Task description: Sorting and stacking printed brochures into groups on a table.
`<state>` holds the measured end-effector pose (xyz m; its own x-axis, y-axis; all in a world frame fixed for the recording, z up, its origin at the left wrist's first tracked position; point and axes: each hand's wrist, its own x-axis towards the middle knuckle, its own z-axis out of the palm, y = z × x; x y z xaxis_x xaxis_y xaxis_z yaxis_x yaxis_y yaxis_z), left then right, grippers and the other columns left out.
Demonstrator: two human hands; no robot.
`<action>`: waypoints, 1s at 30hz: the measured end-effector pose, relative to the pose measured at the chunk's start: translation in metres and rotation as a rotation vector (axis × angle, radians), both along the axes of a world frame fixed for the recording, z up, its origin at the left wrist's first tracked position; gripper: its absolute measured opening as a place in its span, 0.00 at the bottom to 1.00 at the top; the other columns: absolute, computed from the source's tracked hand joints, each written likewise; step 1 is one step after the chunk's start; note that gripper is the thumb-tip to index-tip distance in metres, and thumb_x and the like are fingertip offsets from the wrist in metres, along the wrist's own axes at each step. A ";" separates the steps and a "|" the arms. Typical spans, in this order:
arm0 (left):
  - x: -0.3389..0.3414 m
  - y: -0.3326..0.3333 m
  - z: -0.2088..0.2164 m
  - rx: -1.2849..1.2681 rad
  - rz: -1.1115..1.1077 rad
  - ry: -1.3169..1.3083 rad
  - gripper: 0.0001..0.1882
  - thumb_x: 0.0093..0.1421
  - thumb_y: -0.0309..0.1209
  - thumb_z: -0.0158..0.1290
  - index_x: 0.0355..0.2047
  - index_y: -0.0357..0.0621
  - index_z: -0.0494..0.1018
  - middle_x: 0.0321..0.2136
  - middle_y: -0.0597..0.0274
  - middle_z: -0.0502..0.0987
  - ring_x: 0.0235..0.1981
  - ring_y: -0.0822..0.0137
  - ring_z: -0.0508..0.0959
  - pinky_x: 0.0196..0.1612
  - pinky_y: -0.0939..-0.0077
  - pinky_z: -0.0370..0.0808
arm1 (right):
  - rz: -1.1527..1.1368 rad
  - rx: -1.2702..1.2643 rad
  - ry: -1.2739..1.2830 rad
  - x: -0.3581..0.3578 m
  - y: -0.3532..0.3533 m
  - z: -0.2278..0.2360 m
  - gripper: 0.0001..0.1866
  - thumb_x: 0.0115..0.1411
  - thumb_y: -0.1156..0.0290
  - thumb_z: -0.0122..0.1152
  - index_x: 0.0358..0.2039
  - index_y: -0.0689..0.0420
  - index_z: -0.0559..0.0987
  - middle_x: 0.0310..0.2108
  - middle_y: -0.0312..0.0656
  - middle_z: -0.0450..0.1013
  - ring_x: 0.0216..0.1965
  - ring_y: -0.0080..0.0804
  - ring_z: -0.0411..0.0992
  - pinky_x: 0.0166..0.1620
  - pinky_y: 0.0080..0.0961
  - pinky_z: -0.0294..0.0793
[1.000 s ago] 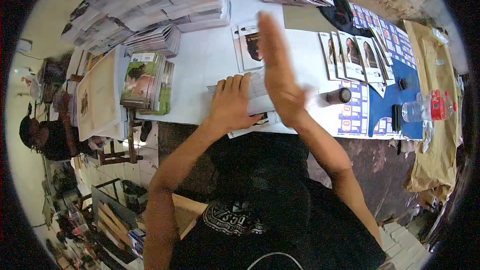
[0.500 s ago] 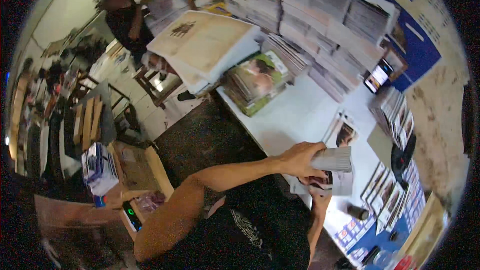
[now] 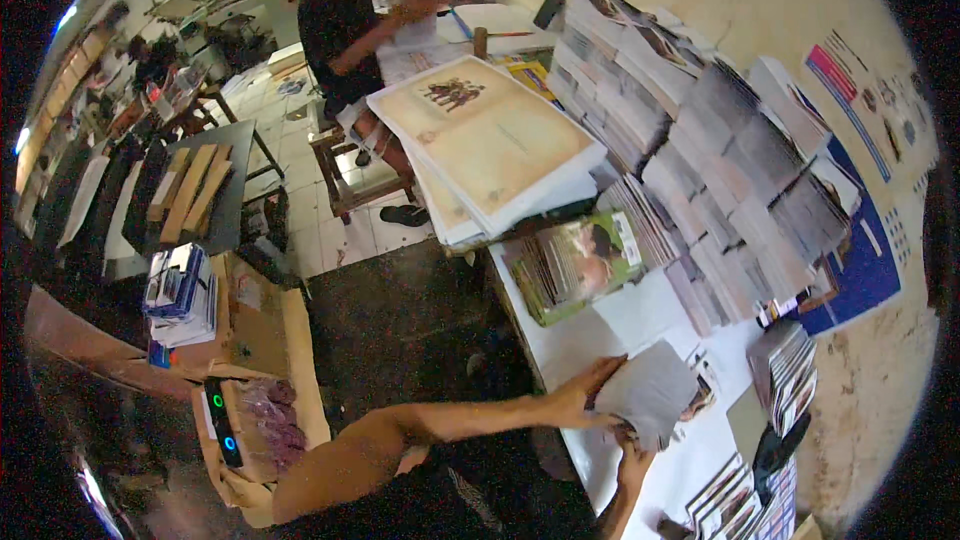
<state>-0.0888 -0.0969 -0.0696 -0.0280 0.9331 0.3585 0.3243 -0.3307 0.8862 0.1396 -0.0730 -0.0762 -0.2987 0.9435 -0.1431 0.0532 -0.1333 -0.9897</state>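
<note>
Pale grey paper, gathered into a thick bundle (image 3: 648,395), sits between the two hands above the near side of a white table (image 3: 655,317). Fingers bent, the left hand (image 3: 592,395) holds the left side of the bundle; the right hand (image 3: 632,457) grips its lower edge, with its fingers partly hidden. Just beyond the bundle, a dark picture on a printed sheet (image 3: 704,378) shows on the tabletop. Farther along lies a pile of green-covered booklets (image 3: 590,265), and behind it tall stacks of paper (image 3: 690,170) rise along the wall. Large cream-coloured sheets (image 3: 490,140) are piled at the table's far left end. To the right stand more booklets (image 3: 782,375), near a dark cloth (image 3: 778,458), with a spread row of booklets (image 3: 722,500) nearer the person. On the floor side, a cardboard box (image 3: 262,315) stands beside a small stack of blue and white books (image 3: 182,295). Beyond the cream sheets, a co-worker (image 3: 345,35) in a dark top holds some paper (image 3: 415,32).
</note>
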 end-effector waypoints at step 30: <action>-0.001 -0.001 -0.019 0.186 -0.029 -0.254 0.52 0.56 0.49 0.58 0.68 0.35 0.40 0.68 0.43 0.44 0.69 0.50 0.44 0.69 0.58 0.41 | 0.044 0.102 -0.132 -0.048 -0.012 0.005 0.21 0.52 0.77 0.65 0.46 0.68 0.71 0.42 0.47 0.74 0.43 0.37 0.71 0.49 0.30 0.71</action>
<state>-0.0901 -0.0981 -0.0890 -0.1126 0.8539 0.5081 0.0881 -0.5007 0.8611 0.0916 -0.0851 -0.0709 -0.3253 0.9415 -0.0883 0.1873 -0.0274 -0.9819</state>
